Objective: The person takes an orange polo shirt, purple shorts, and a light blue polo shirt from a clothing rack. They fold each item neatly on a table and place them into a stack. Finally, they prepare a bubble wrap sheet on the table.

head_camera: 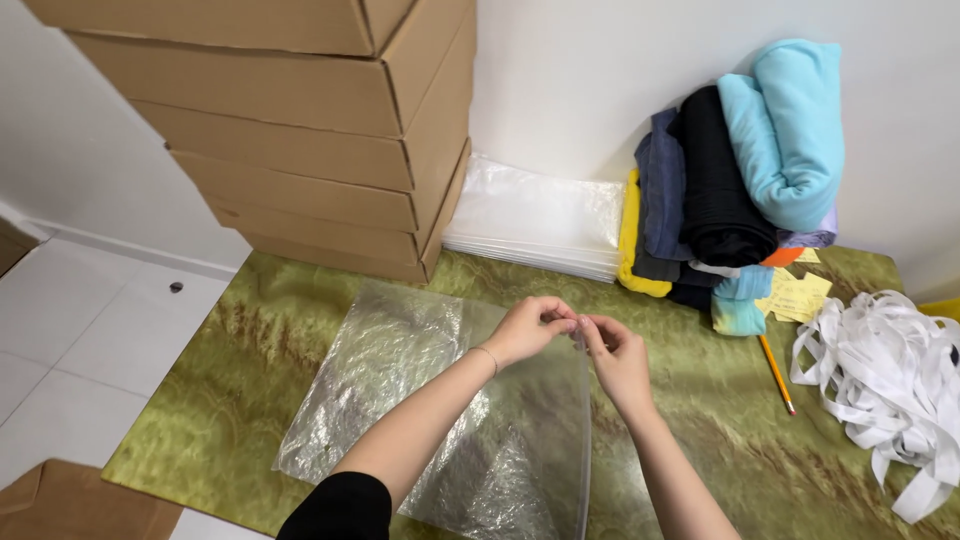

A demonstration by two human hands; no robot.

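Left hand [528, 330] and right hand [617, 358] both pinch the clear plastic bag [400, 400] at its top edge, apparently the zip strip.

A small packing workroom: flat cardboard boxes [300, 130] stacked against a white wall, a pile of clear bags [540, 215], folded clothes [735, 180] and white ribbon [885, 375] on a green desk [230, 380]
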